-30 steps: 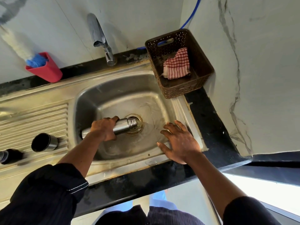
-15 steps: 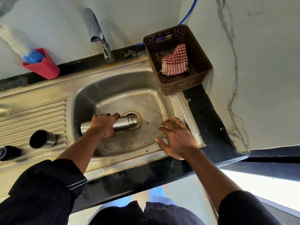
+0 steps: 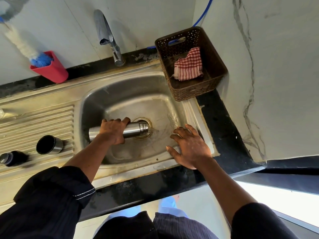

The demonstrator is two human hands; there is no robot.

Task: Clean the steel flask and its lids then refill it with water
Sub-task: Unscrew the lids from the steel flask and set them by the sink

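Note:
The steel flask (image 3: pixel 133 130) lies on its side over the sink drain (image 3: pixel 148 122), mouth pointing right, and water spills from the mouth. My left hand (image 3: pixel 113 131) is wrapped around its middle. My right hand (image 3: pixel 189 147) rests flat with spread fingers on the sink's (image 3: pixel 124 94) front right rim, holding nothing. On the ribbed drainboard at the left a steel cup lid (image 3: pixel 49 145) lies on its side, dark opening showing. A small black inner lid (image 3: pixel 12 158) lies further left.
A tap (image 3: pixel 107 37) stands behind the basin with no water running. A red cup (image 3: pixel 51 69) holding a blue and white bottle brush stands back left. A brown perforated basket (image 3: pixel 196 90) with a red checked cloth (image 3: pixel 188 65) stands at the back right corner.
Water now pours from the flask's mouth onto the basin floor; a second ago none showed. Both hands have stayed nearly where they were.

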